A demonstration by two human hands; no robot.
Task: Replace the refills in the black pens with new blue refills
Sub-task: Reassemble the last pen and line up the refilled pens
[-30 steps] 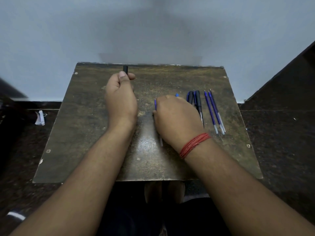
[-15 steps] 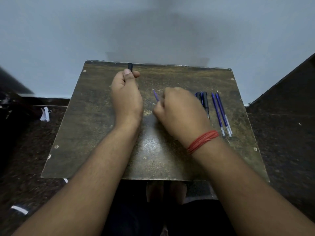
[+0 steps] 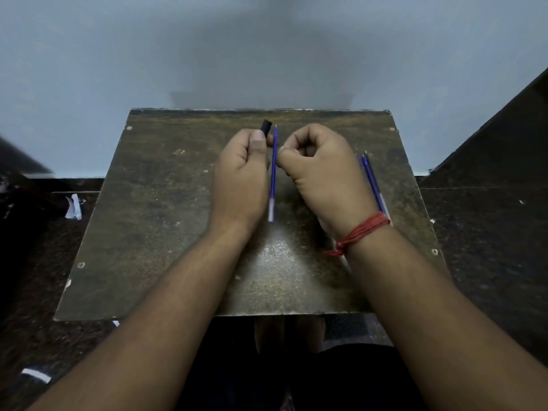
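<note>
My left hand (image 3: 241,176) grips a black pen barrel (image 3: 266,126); only its top end sticks out above my thumb. My right hand (image 3: 321,173), with a red thread at the wrist, pinches a blue refill (image 3: 273,173) that stands nearly upright between the two hands, tip up, right beside the barrel's end. Two more blue refills (image 3: 373,182) lie on the worn brown board (image 3: 154,221) just right of my right hand. The other pens are hidden behind my right hand.
The board rests above my lap against a pale wall. Dark stone floor surrounds it, with white paper scraps (image 3: 73,206) on the left and a dark slanted surface (image 3: 504,137) on the right.
My right hand has picked a blue refill up off the board and brought it left and upright next to the barrel. My left hand with the barrel has come a little nearer to me.
</note>
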